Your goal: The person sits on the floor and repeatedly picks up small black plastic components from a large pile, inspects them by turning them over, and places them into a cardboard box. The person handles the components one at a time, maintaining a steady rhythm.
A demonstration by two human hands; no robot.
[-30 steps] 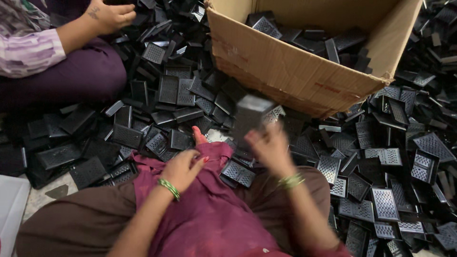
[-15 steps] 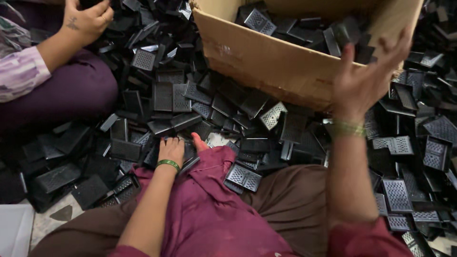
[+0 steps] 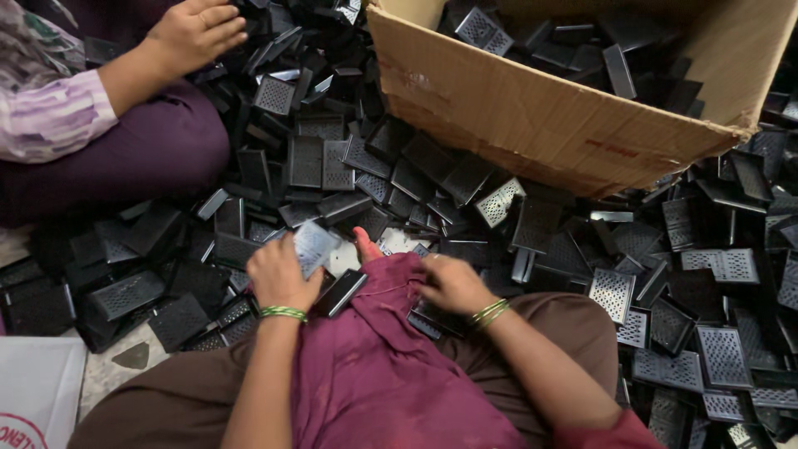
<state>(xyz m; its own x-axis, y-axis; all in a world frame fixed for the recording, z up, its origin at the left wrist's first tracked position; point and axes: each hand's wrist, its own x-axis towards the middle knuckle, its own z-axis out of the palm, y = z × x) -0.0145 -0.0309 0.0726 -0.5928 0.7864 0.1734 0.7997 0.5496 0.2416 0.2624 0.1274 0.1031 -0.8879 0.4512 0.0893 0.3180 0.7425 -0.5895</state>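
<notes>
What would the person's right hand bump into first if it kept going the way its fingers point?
The right hand points left across the lap, fingers on the maroon cloth. Going straight on, it would probably first meet the flat black piece lying at the cloth's edge, by the left hand; depth is hard to judge.

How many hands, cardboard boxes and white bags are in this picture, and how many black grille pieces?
Hands: 3 (the wearer's left hand, right hand, co-worker's hand)
Cardboard box: 1
White bag: 1
Black grille pieces: too many to count, on the floor and in the box
Total without the pieces: 5
</notes>
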